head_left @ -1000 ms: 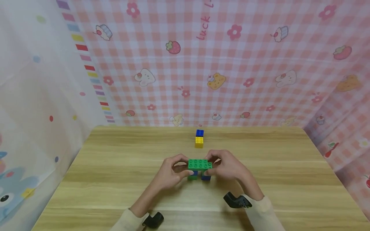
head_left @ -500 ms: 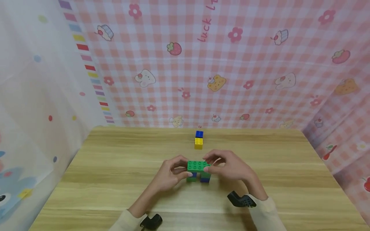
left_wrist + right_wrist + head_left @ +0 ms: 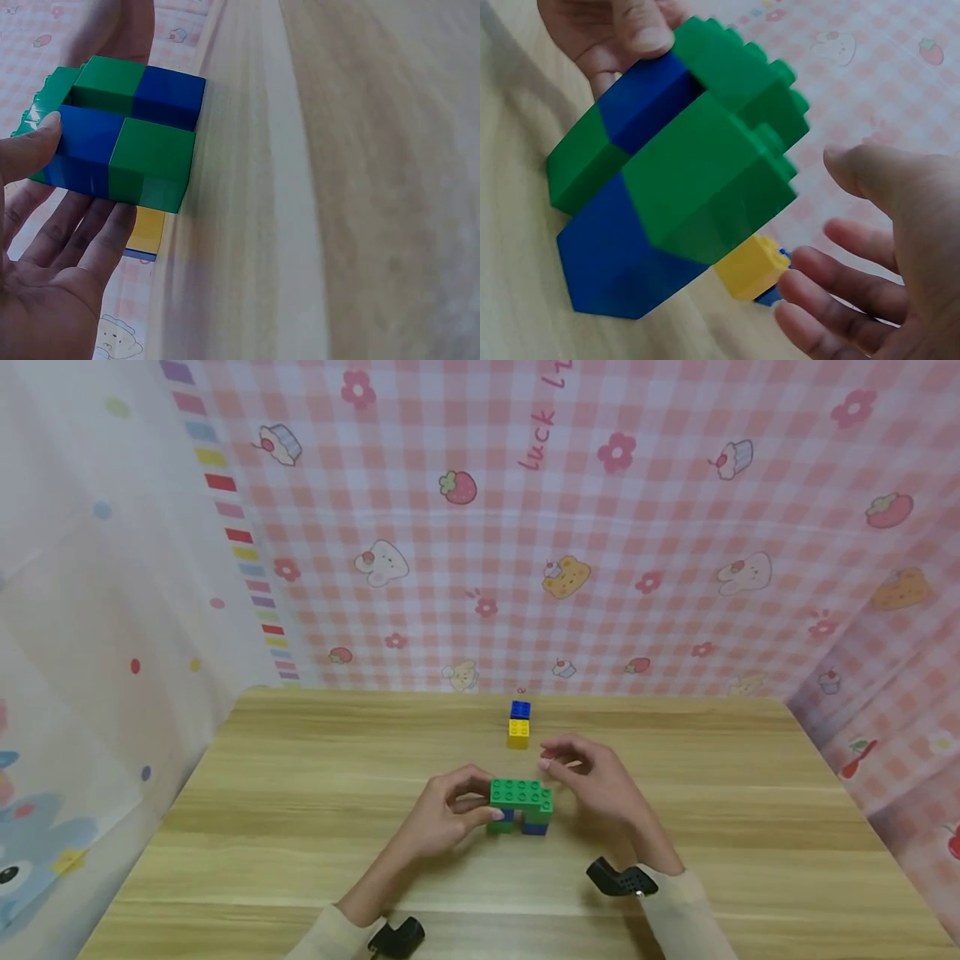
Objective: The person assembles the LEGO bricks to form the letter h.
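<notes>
A toy-brick bridge stands on the wooden table, with a long green brick (image 3: 514,792) across the top. Its left leg is a blue brick (image 3: 84,150) over a green brick (image 3: 152,165). The right leg has a green brick (image 3: 705,176) over a blue brick (image 3: 622,255). My left hand (image 3: 441,814) grips the left end, thumb in front on the upper blue brick and fingers behind. Just to the right of the bridge and apart from it, my right hand (image 3: 596,777) holds nothing, its fingers loosely bent.
Behind the bridge, a yellow brick (image 3: 518,735) sits in front of a blue brick (image 3: 521,709) near the table's back edge. A checked pink cloth (image 3: 480,527) hangs behind the table (image 3: 300,752). Black wrist cameras are on both wrists.
My right hand has let go of the right side of the bridge and moved up and away to the right. The left hand keeps its grip, and the bridge stays in place.
</notes>
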A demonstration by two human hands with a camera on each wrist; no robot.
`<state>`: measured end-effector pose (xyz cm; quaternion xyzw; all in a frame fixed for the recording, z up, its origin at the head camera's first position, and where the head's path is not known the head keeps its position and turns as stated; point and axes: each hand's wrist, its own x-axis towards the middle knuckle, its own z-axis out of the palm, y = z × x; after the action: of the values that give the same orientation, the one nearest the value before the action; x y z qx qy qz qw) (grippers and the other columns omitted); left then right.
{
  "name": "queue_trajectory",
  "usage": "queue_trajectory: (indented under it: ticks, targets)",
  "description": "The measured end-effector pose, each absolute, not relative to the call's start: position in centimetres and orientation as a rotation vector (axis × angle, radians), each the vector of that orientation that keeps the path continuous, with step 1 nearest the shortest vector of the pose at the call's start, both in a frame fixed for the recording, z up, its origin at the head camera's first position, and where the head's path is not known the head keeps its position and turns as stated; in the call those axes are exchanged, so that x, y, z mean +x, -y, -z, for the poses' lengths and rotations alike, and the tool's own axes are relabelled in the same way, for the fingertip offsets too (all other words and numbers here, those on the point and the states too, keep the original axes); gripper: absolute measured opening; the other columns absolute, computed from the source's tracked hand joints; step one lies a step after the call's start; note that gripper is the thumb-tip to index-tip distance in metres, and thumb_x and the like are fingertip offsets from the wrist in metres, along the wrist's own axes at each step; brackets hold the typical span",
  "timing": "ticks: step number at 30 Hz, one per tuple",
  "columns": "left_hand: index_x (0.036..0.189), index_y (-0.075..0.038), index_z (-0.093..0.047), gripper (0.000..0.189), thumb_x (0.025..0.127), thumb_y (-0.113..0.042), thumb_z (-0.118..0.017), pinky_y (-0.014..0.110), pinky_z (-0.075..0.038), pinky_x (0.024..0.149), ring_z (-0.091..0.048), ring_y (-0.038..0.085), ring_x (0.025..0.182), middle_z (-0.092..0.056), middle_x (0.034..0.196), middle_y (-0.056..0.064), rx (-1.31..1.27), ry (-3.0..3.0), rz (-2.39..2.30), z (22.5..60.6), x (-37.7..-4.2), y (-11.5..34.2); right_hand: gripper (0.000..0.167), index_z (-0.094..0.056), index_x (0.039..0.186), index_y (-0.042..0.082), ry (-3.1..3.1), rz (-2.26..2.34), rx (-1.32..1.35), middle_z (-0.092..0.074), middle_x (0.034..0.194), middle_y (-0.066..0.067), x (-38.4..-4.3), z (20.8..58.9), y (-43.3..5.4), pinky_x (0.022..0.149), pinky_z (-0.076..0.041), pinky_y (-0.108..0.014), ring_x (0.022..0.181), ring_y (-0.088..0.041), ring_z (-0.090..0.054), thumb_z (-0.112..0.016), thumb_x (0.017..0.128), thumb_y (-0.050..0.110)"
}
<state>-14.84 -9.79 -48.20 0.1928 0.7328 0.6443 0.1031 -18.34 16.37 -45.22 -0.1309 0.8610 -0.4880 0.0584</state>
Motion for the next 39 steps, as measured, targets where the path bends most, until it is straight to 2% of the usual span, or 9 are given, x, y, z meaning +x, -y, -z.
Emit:
queue_trajectory:
  ticks: [5, 9, 15, 20, 28, 39]
  targets:
    - [0.116, -0.01, -0.067, 0.03, 0.089, -0.002, -0.077, 0.028, -0.058, 0.102, -0.069, 0.024, 0.115, -0.07, 0.12, 0.012, 0.578, -2.16, -1.898, 48.3, -14.9, 9.6, 0.047, -0.063, 0.134, 0.01, -2.613, 1.542, -0.336, -0.07, 0.124, -0.008, -18.8, 46.4, -16.6, 0.099, -0.059, -0.041, 0.108, -0.022, -0.067, -0.07, 0.098, 0.039]
    - [0.116, -0.011, -0.067, 0.029, 0.09, -0.002, -0.077, 0.028, -0.058, 0.101, -0.07, 0.023, 0.114, -0.071, 0.119, 0.01, 0.583, -2.167, -1.903, 48.2, -14.9, 9.8, 0.047, -0.06, 0.137, 0.013, -2.607, 1.542, -0.298, -0.068, 0.128, -0.009, -19.2, 47.4, -16.2, 0.101, -0.057, -0.043, 0.11, -0.022, -0.066, -0.071, 0.098, 0.035]
    - [0.115, -0.014, -0.068, 0.03, 0.089, -0.004, -0.078, 0.027, -0.058, 0.103, -0.069, 0.021, 0.115, -0.071, 0.118, 0.007, 0.562, -2.161, -1.91, 48.2, -14.8, 10.0, 0.048, -0.058, 0.14, 0.014, -2.587, 1.546, -0.303, -0.068, 0.128, -0.009, -19.8, 48.5, -15.8, 0.098, -0.058, -0.04, 0.11, -0.023, -0.067, -0.074, 0.096, 0.024]
    - [0.113, -0.013, -0.068, 0.029, 0.089, -0.003, -0.078, 0.027, -0.057, 0.103, -0.069, 0.021, 0.115, -0.071, 0.117, 0.007, 0.566, -2.154, -1.913, 48.3, -14.8, 9.9, 0.051, -0.057, 0.142, 0.013, -2.555, 1.557, -0.342, -0.068, 0.128, -0.012, -20.7, 48.9, -15.7, 0.094, -0.058, -0.037, 0.11, -0.025, -0.066, -0.074, 0.096, 0.021]
    - [0.114, -0.012, -0.068, 0.028, 0.089, -0.002, -0.077, 0.027, -0.058, 0.101, -0.069, 0.023, 0.115, -0.069, 0.118, 0.009, 0.574, -2.152, -1.908, 48.4, -14.9, 9.8, 0.054, -0.055, 0.145, 0.021, -2.545, 1.562, -0.328, -0.067, 0.128, -0.01, -22.2, 49.6, -15.5, 0.103, -0.057, -0.044, 0.112, -0.024, -0.065, -0.075, 0.095, 0.02]
    - [0.114, -0.013, -0.068, 0.028, 0.089, -0.004, -0.078, 0.027, -0.058, 0.102, -0.068, 0.023, 0.116, -0.069, 0.119, 0.008, 0.554, -2.159, -1.89, 48.3, -14.9, 9.8, 0.06, -0.051, 0.148, 0.032, -2.587, 1.51, -0.292, -0.068, 0.125, -0.009, -23.2, 49.3, -15.0, 0.1, -0.057, -0.045, 0.108, -0.023, -0.065, -0.075, 0.095, 0.021]
